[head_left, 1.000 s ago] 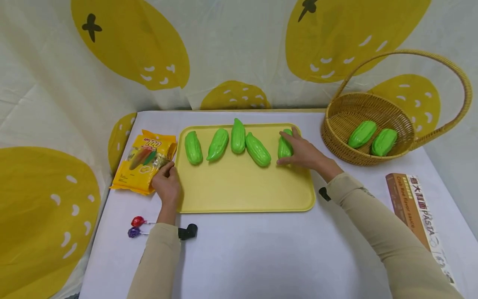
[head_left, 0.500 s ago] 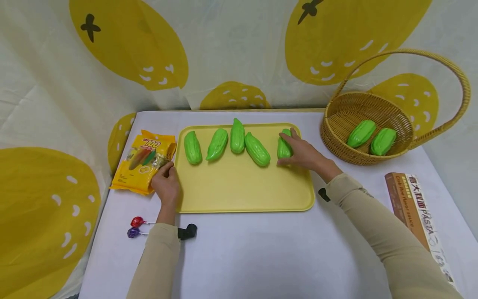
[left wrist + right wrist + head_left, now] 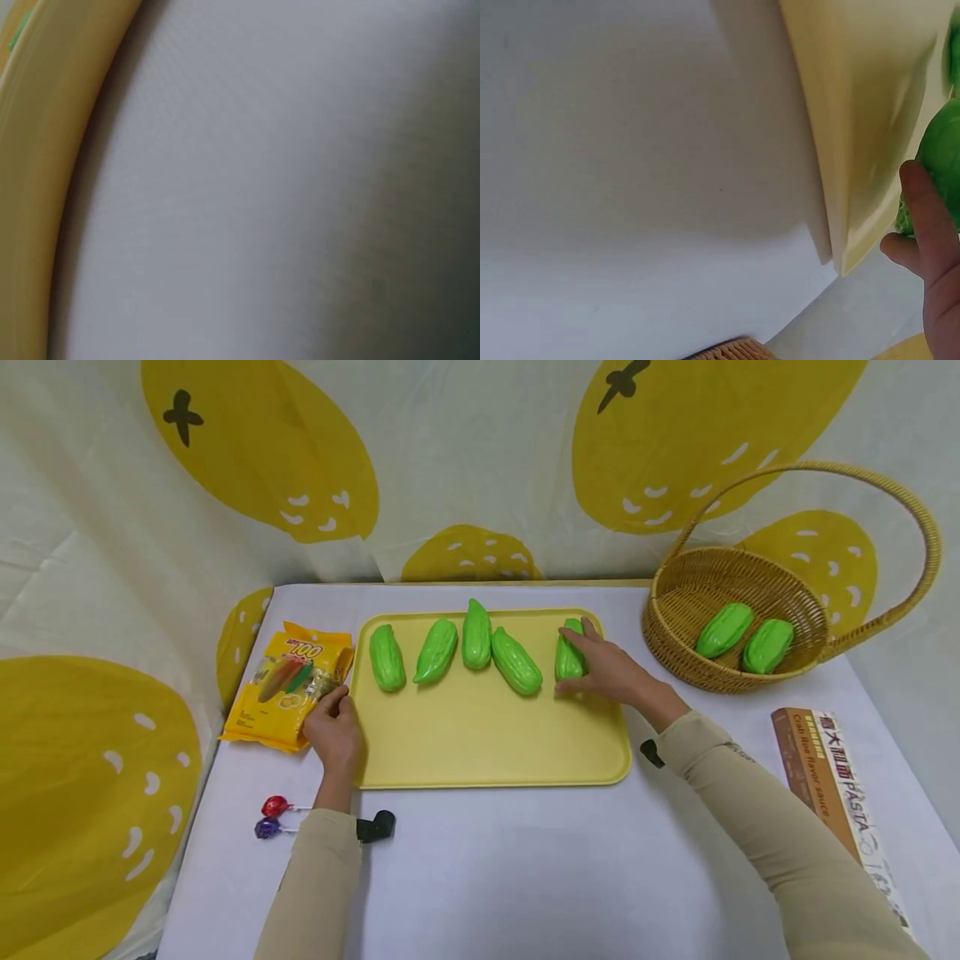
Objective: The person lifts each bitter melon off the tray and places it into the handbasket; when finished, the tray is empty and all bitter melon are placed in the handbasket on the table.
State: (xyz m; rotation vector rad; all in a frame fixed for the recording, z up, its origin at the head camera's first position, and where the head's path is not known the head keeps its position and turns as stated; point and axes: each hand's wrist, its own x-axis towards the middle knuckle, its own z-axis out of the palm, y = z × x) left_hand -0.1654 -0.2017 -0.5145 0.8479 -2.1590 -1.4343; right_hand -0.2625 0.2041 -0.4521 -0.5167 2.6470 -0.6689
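Observation:
My left hand [image 3: 333, 727] rests beside the tray's left edge, its curled fingers pinching the right edge of a yellow candy bag [image 3: 281, 693]; the fingertips are partly hidden. At the tray's upper right, my right hand [image 3: 611, 670] grips a green ridged toy gourd [image 3: 570, 653], thumb on the near side and fingers over the far end. The right wrist view shows two fingers against this green gourd [image 3: 941, 154]. Several similar gourds [image 3: 517, 662] lie along the back of the yellow tray [image 3: 487, 760]. The left hand is outside the left wrist view, which shows the tray rim [image 3: 45, 150].
A wicker basket [image 3: 675, 664] with a tall handle stands at the back right, holding two green gourds [image 3: 768, 646]. A pasta box [image 3: 817, 777] lies at the right. Red [image 3: 275, 806] and purple lollipops [image 3: 267, 828] lie by the left forearm. A patterned curtain hangs behind.

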